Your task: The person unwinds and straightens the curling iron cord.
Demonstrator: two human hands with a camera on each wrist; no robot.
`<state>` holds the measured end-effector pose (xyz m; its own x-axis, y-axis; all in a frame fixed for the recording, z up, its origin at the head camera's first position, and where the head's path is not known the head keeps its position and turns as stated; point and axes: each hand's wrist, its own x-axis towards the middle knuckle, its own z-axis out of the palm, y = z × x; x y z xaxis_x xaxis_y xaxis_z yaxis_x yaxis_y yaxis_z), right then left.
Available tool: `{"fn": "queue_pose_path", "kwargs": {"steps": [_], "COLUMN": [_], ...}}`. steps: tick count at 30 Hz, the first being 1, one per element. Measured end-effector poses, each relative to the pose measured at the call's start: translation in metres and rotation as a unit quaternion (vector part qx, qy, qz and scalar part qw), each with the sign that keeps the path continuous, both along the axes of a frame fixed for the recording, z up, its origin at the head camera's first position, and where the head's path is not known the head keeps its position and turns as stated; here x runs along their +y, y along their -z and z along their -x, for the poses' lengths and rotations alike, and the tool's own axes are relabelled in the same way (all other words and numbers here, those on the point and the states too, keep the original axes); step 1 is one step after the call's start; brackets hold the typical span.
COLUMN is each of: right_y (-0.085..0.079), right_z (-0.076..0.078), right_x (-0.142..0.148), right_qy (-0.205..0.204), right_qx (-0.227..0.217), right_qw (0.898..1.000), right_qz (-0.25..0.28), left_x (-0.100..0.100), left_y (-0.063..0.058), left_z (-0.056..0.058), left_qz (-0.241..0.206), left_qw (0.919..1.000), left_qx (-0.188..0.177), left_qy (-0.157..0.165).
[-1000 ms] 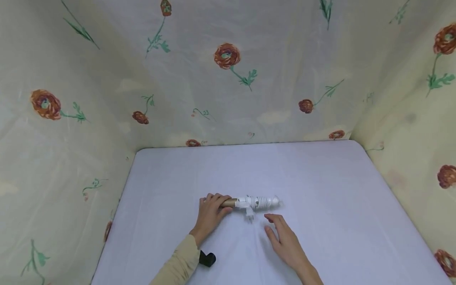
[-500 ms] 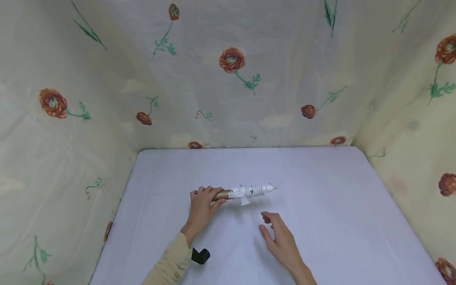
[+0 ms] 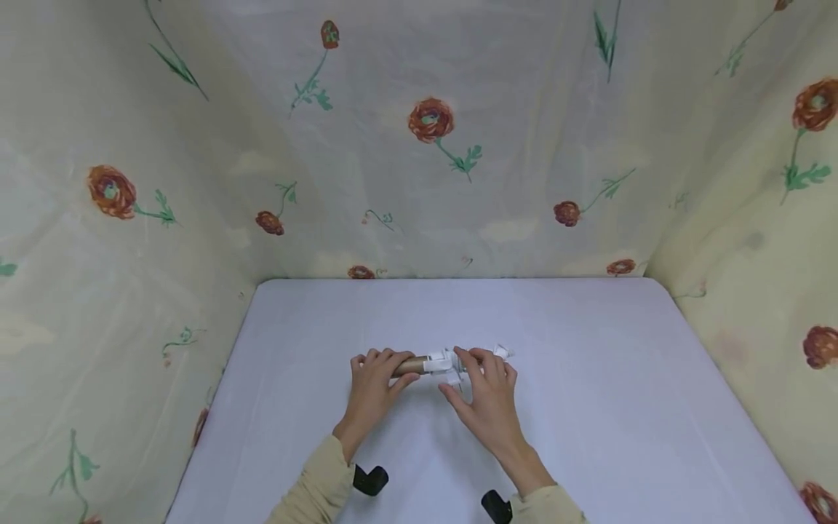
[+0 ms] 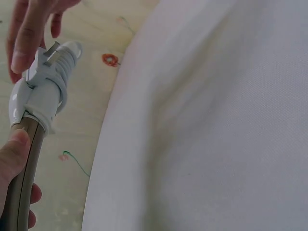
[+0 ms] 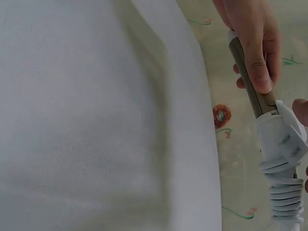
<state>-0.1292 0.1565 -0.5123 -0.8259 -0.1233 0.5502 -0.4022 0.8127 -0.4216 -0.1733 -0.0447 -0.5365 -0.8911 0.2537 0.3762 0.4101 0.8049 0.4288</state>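
Note:
A curling iron with a brown barrel point(image 3: 411, 366) and a white handle point(image 5: 275, 137) lies crosswise before me, barrel to the left. White cord point(image 5: 287, 201) is wound in tight coils around the handle. My left hand point(image 3: 374, 386) grips the barrel, thumb along its near side, as the left wrist view shows close up. Over the coiled handle reaches my right hand point(image 3: 486, 397), its fingers spread loosely and its thumb apart from them. Below the handle hangs a small white piece point(image 3: 453, 379) by the right thumb. Most of the coils are hidden by the right fingers in the head view.
The hands work over a white-covered table point(image 3: 589, 407). Flower-printed sheets point(image 3: 511, 167) rise around its back and sides. A black device point(image 3: 371, 480) sits at the left sleeve, and another black device point(image 3: 496, 506) at the right sleeve.
My left hand has lifted the curling iron and carried it slightly left and away from me. The right hand has moved up and left from below it to the coiled handle.

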Motion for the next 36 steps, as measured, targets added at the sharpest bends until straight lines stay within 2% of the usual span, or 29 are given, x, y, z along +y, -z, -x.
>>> {"fn": "queue_pose_path", "kwargs": {"steps": [10, 19, 26, 30, 36], "right_y": [0.002, -0.004, -0.014, -0.020, -0.026], "right_z": [0.003, 0.007, 0.013, 0.016, 0.020], "right_x": [-0.005, -0.005, 0.002, 0.006, 0.014], "right_qy": [0.003, -0.001, -0.050, -0.087, -0.122], "right_qx": [-0.004, -0.008, -0.018, -0.029, -0.053], "right_qw": [1.000, 0.999, 0.997, 0.992, 0.985], "right_qz": [-0.022, -0.038, -0.064, -0.086, -0.109], "left_x": [-0.001, -0.001, -0.001, 0.000, 0.002], "left_y": [-0.001, -0.002, -0.004, -0.005, -0.003], "left_z": [-0.005, -0.006, -0.006, -0.005, -0.005], "left_qz": [-0.003, 0.002, 0.015, 0.015, 0.009], "left_qw": [0.9999, 0.9998, 0.9996, 0.9996, 0.9996], "left_qx": [0.013, 0.015, 0.020, 0.022, 0.026], "left_qy": [-0.007, -0.012, -0.010, -0.010, 0.003]}}
